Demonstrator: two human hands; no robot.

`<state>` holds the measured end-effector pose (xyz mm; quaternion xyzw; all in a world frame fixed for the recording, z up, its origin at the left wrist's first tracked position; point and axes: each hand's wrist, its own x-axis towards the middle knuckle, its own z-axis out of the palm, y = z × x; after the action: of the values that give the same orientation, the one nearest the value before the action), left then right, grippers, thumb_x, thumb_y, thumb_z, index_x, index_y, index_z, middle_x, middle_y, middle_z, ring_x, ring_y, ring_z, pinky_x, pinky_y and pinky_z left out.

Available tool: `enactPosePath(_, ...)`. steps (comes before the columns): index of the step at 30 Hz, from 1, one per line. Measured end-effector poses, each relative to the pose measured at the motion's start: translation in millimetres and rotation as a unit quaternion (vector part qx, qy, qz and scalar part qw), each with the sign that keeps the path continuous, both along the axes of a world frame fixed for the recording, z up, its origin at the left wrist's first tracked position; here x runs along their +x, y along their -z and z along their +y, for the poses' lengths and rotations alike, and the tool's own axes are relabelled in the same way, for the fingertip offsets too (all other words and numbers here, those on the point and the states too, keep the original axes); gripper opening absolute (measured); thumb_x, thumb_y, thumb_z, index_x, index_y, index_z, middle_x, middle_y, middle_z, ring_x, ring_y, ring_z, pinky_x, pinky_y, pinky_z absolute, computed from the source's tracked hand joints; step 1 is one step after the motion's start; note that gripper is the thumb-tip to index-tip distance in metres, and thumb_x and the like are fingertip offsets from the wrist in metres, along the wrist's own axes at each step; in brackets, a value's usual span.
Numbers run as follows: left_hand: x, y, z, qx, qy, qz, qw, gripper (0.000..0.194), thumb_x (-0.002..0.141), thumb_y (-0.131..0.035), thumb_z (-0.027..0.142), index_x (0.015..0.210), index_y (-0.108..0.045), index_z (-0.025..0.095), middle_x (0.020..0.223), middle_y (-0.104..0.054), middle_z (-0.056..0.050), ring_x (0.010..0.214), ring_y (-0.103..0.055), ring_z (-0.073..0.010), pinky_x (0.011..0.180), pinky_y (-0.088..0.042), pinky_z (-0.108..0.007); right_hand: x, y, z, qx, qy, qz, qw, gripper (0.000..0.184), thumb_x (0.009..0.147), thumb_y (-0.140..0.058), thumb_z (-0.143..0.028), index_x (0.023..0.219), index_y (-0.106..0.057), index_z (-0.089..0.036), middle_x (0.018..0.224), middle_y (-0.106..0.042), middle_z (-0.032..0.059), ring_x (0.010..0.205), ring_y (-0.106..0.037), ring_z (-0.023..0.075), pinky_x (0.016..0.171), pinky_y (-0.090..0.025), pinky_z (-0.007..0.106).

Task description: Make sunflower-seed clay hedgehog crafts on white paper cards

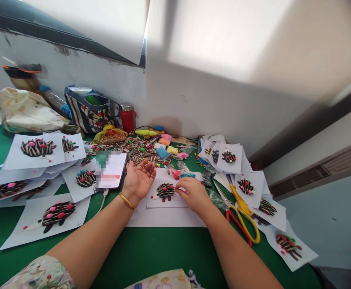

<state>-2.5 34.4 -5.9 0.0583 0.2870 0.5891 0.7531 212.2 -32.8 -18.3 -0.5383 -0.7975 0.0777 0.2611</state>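
A white card (154,203) lies on a larger white sheet (163,220), bearing a hedgehog figure (165,191) made of striped sunflower seeds with small red dots and brown feet. My right hand (195,194) is at the figure's right side, thumb and fingertips pinched together; whatever sits between them is too small to make out. Palm up, my left hand (139,178) is open with fingers spread, left of the card and beside a phone (115,170). Red and blue clay pieces (178,174) in clear wrapping lie just behind the card.
Loose sunflower seeds (139,148) and soft clay lumps (163,152) are heaped at the back. Finished hedgehog cards (55,218) pile up on the left, others (279,218) on the right. Scissors (238,212) lie beside my right forearm. A red flask (127,119) and bags (88,108) stand by the wall.
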Motion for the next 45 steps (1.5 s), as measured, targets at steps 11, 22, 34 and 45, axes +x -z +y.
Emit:
enactPosePath(11, 0, 6.8, 2, -0.030, 0.002, 0.010, 1.000, 0.049, 0.097, -0.032, 0.052, 0.091, -0.063, 0.015, 0.078, -0.064, -0.007, 0.073, -0.066, -0.0180, 0.067, -0.054, -0.033, -6, -6.3, -3, -0.081, 0.036, -0.027, 0.996, 0.008, 0.079, -0.063, -0.015, 0.081, -0.066, -0.022, 0.080, -0.069, 0.0003, 0.076, -0.060, 0.0173, 0.066, -0.039, 0.026)
enactPosePath(22, 3, 8.3, 3, -0.044, 0.003, 0.029, 0.999, 0.047, 0.096, -0.035, 0.051, 0.090, -0.063, 0.015, 0.077, -0.063, -0.006, 0.071, -0.065, -0.0169, 0.067, -0.053, -0.032, -16, 5.3, 1, -0.066, 0.045, -0.001, 0.997, 0.008, 0.081, -0.063, -0.013, 0.083, -0.064, -0.021, 0.083, -0.069, 0.0014, 0.080, -0.058, 0.0178, 0.073, -0.038, 0.027)
enactPosePath(34, 3, 9.1, 2, -0.044, 0.003, 0.029, 0.999, 0.046, 0.096, -0.037, 0.052, 0.090, -0.064, 0.016, 0.078, -0.063, -0.005, 0.071, -0.065, -0.0166, 0.065, -0.053, -0.031, -14, 9.0, 3, -0.061, 0.036, -0.026, 0.997, 0.005, 0.083, -0.068, -0.019, 0.085, -0.071, -0.022, 0.089, -0.071, 0.0035, 0.090, -0.061, 0.0194, 0.083, -0.040, 0.029)
enactPosePath(45, 3, 8.6, 1, -0.044, 0.001, 0.030, 0.999, 0.044, 0.096, -0.037, 0.051, 0.090, -0.063, 0.016, 0.077, -0.063, -0.005, 0.071, -0.065, -0.0162, 0.065, -0.053, -0.030, -8, -0.3, -1, -0.082, 0.061, 0.034, 0.994, 0.018, 0.081, -0.058, -0.015, 0.096, -0.064, -0.022, 0.087, -0.070, 0.0007, 0.081, -0.062, 0.0167, 0.071, -0.042, 0.026)
